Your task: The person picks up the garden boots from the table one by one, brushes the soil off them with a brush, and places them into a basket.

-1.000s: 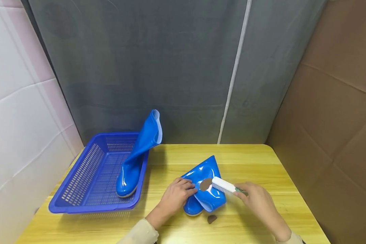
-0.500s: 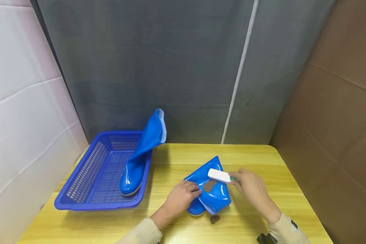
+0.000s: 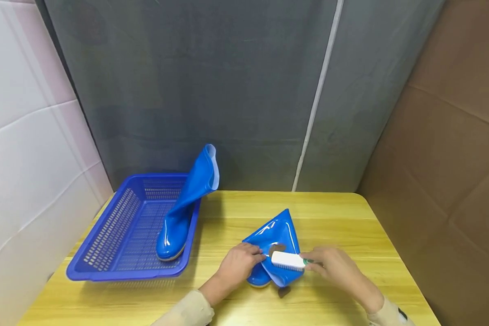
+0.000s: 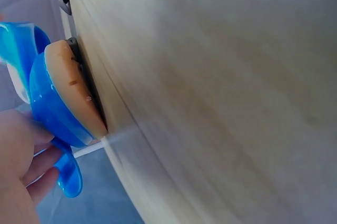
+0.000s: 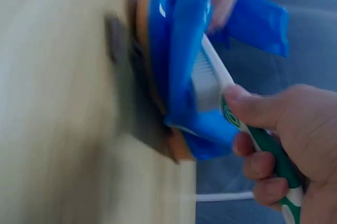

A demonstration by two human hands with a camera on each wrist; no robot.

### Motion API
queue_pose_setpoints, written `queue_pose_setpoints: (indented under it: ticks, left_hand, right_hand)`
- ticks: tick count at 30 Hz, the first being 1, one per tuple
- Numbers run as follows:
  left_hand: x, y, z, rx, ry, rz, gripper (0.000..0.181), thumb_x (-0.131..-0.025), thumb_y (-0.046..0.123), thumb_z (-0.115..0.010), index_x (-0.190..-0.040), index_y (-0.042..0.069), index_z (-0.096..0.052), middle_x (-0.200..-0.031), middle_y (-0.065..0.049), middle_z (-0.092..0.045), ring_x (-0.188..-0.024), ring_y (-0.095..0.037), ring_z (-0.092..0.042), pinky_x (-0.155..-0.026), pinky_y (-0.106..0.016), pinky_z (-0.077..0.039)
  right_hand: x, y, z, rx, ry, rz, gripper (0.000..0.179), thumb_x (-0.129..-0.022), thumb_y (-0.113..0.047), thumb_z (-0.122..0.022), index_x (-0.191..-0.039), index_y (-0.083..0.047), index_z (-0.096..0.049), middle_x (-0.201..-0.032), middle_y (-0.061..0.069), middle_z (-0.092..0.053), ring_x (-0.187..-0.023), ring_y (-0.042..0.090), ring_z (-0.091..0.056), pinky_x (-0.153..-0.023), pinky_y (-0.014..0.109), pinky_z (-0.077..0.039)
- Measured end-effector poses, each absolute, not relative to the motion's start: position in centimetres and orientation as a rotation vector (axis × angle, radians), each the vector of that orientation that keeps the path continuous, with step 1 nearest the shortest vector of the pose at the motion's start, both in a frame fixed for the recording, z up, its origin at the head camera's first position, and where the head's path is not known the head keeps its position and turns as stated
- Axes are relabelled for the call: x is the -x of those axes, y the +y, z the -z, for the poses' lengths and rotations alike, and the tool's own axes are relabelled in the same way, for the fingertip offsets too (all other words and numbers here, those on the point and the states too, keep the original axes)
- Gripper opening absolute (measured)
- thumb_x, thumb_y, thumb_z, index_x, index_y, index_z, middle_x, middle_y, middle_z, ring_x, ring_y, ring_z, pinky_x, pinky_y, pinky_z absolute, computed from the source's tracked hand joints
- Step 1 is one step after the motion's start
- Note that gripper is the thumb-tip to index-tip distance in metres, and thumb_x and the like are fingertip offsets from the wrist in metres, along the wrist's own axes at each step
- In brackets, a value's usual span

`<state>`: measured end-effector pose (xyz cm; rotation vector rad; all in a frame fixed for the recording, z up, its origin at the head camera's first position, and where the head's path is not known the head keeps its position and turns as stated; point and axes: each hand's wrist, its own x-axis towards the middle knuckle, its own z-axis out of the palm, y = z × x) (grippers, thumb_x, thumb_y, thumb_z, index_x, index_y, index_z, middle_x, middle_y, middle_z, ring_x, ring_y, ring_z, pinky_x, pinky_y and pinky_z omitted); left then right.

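A glossy blue rain boot (image 3: 279, 231) stands at the front of the table, its shaft folded over toward the right. My left hand (image 3: 238, 267) grips the boot from the left; in the left wrist view its fingers (image 4: 45, 166) bend around the blue material. My right hand (image 3: 338, 267) holds a scrub brush (image 3: 288, 260) by its green and white handle (image 5: 274, 153). The bristles (image 5: 205, 79) face down on the folded shaft, just below a brown patch (image 3: 276, 248) that is partly covered. A dark brown piece (image 3: 284, 292) lies on the table in front of the boot.
At left sits a blue plastic basket (image 3: 79, 274) with perforated sides. Another blue rain boot (image 3: 173, 235) leans in it, its top beyond the right rim. Dark cloth (image 3: 228, 90) hangs behind the wooden table (image 3: 334, 213), with a brown screen (image 3: 452, 158) at right.
The brush first goes up over the brown patch, then comes down the folded shaft toward the front. My left hand stays on the boot. The basket and its boot stay put.
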<state>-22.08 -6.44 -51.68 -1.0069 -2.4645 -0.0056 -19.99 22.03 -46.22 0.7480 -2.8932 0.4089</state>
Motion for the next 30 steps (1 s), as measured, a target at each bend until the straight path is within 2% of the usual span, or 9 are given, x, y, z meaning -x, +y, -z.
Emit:
queue_pose_setpoints:
  ticks: [3, 6, 12, 19, 24, 30]
  left_hand:
    - [22.0, -6.4, 51.6, 0.996, -2.457, 0.004, 0.023, -0.086, 0.011, -0.072, -0.101, 0.027, -0.078, -0.102, 0.009, -0.076, -0.096, -0.008, -0.07, -0.092, -0.026, -0.057]
    - [22.0, -6.4, 51.5, 0.992, -2.445, 0.001, 0.021, -0.086, 0.011, -0.072, -0.1, 0.026, -0.079, -0.102, 0.008, -0.076, -0.096, -0.009, -0.071, -0.091, -0.026, -0.057]
    - [22.1, -6.3, 51.1, 1.02, -2.451, -0.032, 0.02, -0.085, 0.012, -0.073, -0.099, 0.025, -0.079, -0.1, 0.009, -0.076, -0.092, -0.008, -0.071, -0.087, -0.025, -0.058]
    - [22.6, -5.6, 50.4, 1.1, -2.442, -0.107, 0.021, -0.083, 0.009, -0.073, -0.094, 0.026, -0.078, -0.089, 0.011, -0.074, -0.081, -0.005, -0.068, -0.074, -0.021, -0.057]
    - [22.7, -5.4, 50.3, 1.078, -2.48, -0.11, 0.023, -0.082, 0.009, -0.073, -0.093, 0.028, -0.079, -0.086, 0.013, -0.073, -0.077, -0.004, -0.067, -0.069, -0.02, -0.057]
    - [22.5, -5.9, 50.7, 1.046, -2.52, -0.106, 0.024, -0.084, 0.009, -0.072, -0.092, 0.03, -0.079, -0.086, 0.013, -0.073, -0.078, -0.004, -0.067, -0.068, -0.02, -0.056]
  right_hand:
    - [19.3, 22.2, 46.5, -0.759, -2.909, -0.428, 0.03, -0.085, -0.032, -0.074, -0.115, -0.028, -0.074, -0.095, -0.011, -0.074, -0.072, -0.004, -0.052, -0.062, 0.017, -0.044]
    - [19.2, 22.5, 46.3, -0.681, -2.902, -0.446, 0.032, -0.087, -0.032, -0.073, -0.118, -0.032, -0.072, -0.099, -0.014, -0.073, -0.073, -0.004, -0.054, -0.061, 0.017, -0.043]
    - [21.0, 22.2, 44.8, -0.585, -2.769, -0.386, 0.032, -0.089, -0.025, -0.073, -0.12, -0.028, -0.069, -0.081, -0.012, -0.057, -0.058, 0.001, -0.038, -0.048, 0.016, -0.031]
    - [23.1, 21.1, 45.0, -0.655, -2.744, -0.217, 0.033, -0.081, -0.018, -0.08, -0.113, -0.027, -0.075, -0.067, -0.011, -0.044, -0.056, 0.004, -0.034, -0.048, 0.015, -0.025]
    - [22.5, 21.4, 45.9, -0.7, -2.788, -0.256, 0.033, -0.083, -0.02, -0.079, -0.115, -0.027, -0.075, -0.065, -0.012, -0.041, -0.056, 0.003, -0.033, -0.048, 0.015, -0.025]
    - [20.4, 22.0, 47.3, -0.851, -2.837, -0.368, 0.034, -0.088, -0.022, -0.073, -0.121, -0.027, -0.072, -0.071, -0.015, -0.049, -0.063, -0.001, -0.037, -0.056, 0.014, -0.033]
